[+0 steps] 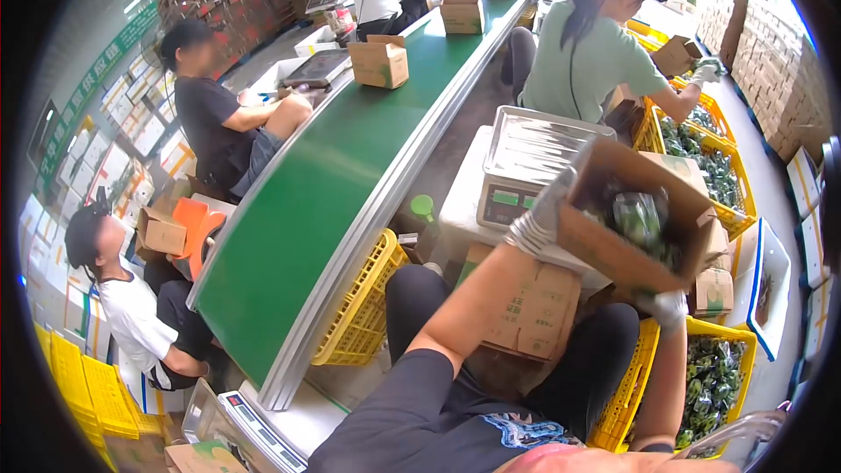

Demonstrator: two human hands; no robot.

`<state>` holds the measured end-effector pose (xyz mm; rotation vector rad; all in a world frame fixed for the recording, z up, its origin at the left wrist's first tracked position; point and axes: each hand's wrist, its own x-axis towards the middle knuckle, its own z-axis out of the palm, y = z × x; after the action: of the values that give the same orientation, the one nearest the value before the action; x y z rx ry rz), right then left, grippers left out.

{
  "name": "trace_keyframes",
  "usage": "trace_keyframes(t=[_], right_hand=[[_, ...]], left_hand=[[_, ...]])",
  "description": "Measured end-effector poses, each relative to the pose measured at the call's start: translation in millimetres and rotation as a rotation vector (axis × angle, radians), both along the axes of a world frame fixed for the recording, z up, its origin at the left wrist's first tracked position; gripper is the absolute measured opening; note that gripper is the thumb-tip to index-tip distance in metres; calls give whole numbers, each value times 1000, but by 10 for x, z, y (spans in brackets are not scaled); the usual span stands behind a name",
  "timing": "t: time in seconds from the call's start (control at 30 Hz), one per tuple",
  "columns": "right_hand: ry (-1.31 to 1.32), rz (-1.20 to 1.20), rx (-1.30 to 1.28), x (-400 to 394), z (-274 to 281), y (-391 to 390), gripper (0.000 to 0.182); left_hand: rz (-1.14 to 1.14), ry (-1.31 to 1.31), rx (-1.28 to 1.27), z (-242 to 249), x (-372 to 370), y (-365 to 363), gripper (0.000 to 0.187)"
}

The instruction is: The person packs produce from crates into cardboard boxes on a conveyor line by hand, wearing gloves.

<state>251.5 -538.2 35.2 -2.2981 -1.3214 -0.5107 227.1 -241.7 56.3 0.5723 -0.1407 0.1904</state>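
An open cardboard box is raised in front of me, tilted so its inside faces me. Green produce in clear plastic bags lies inside it. My left hand, in a pale glove, is closed on the box's left side. At the lower right corner, my gloved right hand grips the box's edge, its fingers partly hidden. Just behind the box is a digital scale with a metal pan, on a white stand. A yellow crate of bagged green produce stands beside my right forearm.
A green conveyor belt runs along my left, carrying cardboard boxes. Flattened-looking cartons stand between my knees. A white foam box is at the right. Co-workers sit across the belt and ahead, near more yellow crates.
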Motion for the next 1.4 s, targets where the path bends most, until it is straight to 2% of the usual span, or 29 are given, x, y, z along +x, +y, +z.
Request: trace_keyframes(t=[0.03, 0.07, 0.1, 0.13, 0.17, 0.23, 0.27, 0.3, 0.33, 0.37, 0.4, 0.47, 0.5, 0.53, 0.6, 0.63, 0.7, 0.73, 0.77, 0.8, 0.83, 0.9, 0.93, 1.07, 1.1, 1.2, 1.33, 1.37, 1.4], right_hand=[[-124, 163, 38, 228, 105, 331, 37], [319, 101, 61, 442, 138, 531, 35], [622, 151, 245, 574, 261, 799, 32], [616, 136, 219, 686, 391, 1054, 33], [490, 217, 186, 981, 250, 1234, 34], [436, 263, 153, 1431, 68, 1526, 34], [537, 173, 96, 1693, -66, 1642, 35], [355, 184, 9, 1997, -237, 1768, 39], [497, 198, 42, 2045, -171, 1901, 45], [430, 104, -51, 2195, -221, 1945, 51], [372, 3, -150, 2362, -411, 1977, 56], [275, -199, -364, 2689, -962, 1955, 68], [347, -201, -354, 2683, -1003, 1890, 73], [513, -97, -175, 2562, -889, 1766, 81], [804, 110, 221, 2333, -569, 1576, 101], [878, 186, 391, 2193, -367, 1493, 113], [783, 85, 451, 1990, 158, 1317, 103], [795, 11, 532, 1737, 481, 1322, 91], [596, -61, 404, 1621, 737, 1291, 78], [540, 5, 464, 1527, 871, 1276, 66], [523, 70, 469, 1455, 983, 1265, 61], [452, 143, 419, 1316, 1172, 1282, 50], [397, 156, 356, 1240, 1265, 1311, 44], [308, 43, 187, 922, 1556, 1590, 39], [239, 33, 206, 847, 1576, 1703, 30], [212, -30, 71, 871, 1680, 1882, 30], [251, 95, 23, 1052, 1682, 2128, 26], [389, 29, -27, 1119, 1651, 2219, 30], [389, -1, -133, 1165, 1635, 2347, 29]], left_hand=[[27, 142, 58, -32, 38, 211, 69], [39, 154, 199, -17, 46, 448, 70], [161, 136, 236, -64, 191, 627, 68], [278, 123, 273, -97, 331, 776, 67], [271, 16, 270, -50, 405, 907, 65], [248, -210, 254, 59, 540, 1171, 62], [274, -192, 259, 36, 625, 1264, 66], [301, -172, 264, -23, 720, 1359, 69], [327, -146, 267, -73, 795, 1431, 73], [414, -80, 450, -87, 841, 1458, 80], [456, -45, 435, -182, 973, 1461, 69], [712, 26, 955, -279, 1072, 1395, 51], [747, 56, 962, -100, 1001, 1316, 37], [763, 18, 860, -158, 1083, 1280, 33], [765, 69, 1015, -248, 1125, 1357, 34], [738, 65, 960, -260, 1154, 1374, 35], [680, 89, 855, -189, 1077, 1326, 43], [679, 109, 783, -162, 1029, 1293, 51], [687, 132, 756, -172, 998, 1309, 54], [697, 158, 731, -185, 947, 1344, 57], [553, 230, 628, 20, 762, 1322, 53], [624, 238, 618, -98, 652, 1465, 50], [640, 216, 708, -59, 543, 1502, 50], [591, 307, 639, 23, 112, 1425, 51], [580, 313, 621, -28, 72, 1441, 50], [560, 313, 582, -63, 19, 1494, 47], [524, 244, 578, -48, 6, 1536, 44], [514, 226, 576, -42, -3, 1515, 42], [520, 242, 628, 42, -8, 1455, 39]])
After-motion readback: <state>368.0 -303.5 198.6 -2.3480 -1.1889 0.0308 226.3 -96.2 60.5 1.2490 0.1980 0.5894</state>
